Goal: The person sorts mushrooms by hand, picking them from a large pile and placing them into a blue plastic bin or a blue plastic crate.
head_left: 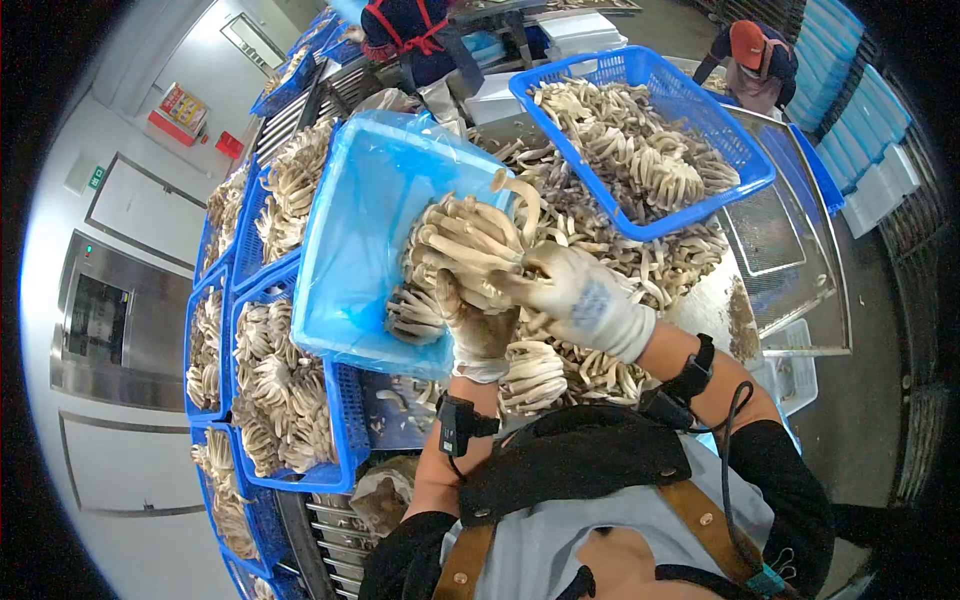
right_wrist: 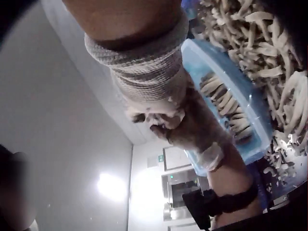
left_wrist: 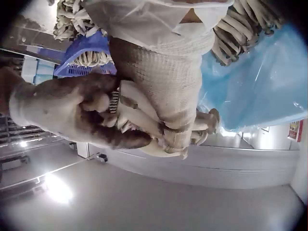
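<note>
Both hands wear whitish, stained gloves and hold a bundle of long pale mushrooms over a blue-lined bin. The left hand grips the bundle from below, its fingers curled round the stems. From the right, the right hand pinches stems at the bundle's near side. One curved mushroom sticks up from the bundle. In the left wrist view stems show between the two hands. More mushrooms lie inside the bin. The right wrist view largely hides the right fingertips.
A blue basket of mushrooms stands at the upper right, over a loose pile. Several filled blue baskets line the left side. A mesh-covered frame is at the right. Two other people work beyond.
</note>
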`<state>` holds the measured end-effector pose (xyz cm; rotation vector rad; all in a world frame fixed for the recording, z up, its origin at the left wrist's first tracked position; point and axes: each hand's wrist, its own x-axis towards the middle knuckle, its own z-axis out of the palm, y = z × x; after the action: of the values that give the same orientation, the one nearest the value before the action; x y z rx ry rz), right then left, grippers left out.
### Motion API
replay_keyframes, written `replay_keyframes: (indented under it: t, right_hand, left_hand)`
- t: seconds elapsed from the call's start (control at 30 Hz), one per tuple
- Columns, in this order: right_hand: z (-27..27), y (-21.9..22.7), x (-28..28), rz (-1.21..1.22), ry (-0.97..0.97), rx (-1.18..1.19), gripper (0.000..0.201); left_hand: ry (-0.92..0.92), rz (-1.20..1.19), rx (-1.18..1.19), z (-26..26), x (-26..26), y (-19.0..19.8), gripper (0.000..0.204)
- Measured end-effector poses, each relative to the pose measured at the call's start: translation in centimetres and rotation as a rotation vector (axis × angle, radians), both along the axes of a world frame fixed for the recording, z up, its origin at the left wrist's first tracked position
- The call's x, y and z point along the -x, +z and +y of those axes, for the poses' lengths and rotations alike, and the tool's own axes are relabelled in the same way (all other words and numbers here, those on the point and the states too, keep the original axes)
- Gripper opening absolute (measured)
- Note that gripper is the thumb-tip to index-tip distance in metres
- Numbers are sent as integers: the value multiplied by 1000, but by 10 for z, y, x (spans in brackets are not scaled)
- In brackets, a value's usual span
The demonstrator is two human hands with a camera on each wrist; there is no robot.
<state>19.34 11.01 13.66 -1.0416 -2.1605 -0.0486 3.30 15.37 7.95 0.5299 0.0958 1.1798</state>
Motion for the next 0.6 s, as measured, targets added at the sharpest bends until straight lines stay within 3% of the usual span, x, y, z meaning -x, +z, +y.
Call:
replay_keyframes:
  t: [0.13, 0.37, 0.47, 0.6]
  right_hand:
    - [3, 6, 21, -352, -214, -25, 23]
    - [7, -4, 23, -413, -103, 33, 12]
    - [9, -10, 15, -418, 1, -28, 11]
    - [1, -9, -1, -538, 113, 10, 13]
  left_hand:
    - [145, 212, -34, -5, -8, 9, 74]
    - [168, 127, 88, -3, -2, -8, 68]
    - [6, -56, 106, -3, 4, -15, 67]
    - [176, 72, 114, -4, -3, -4, 65]
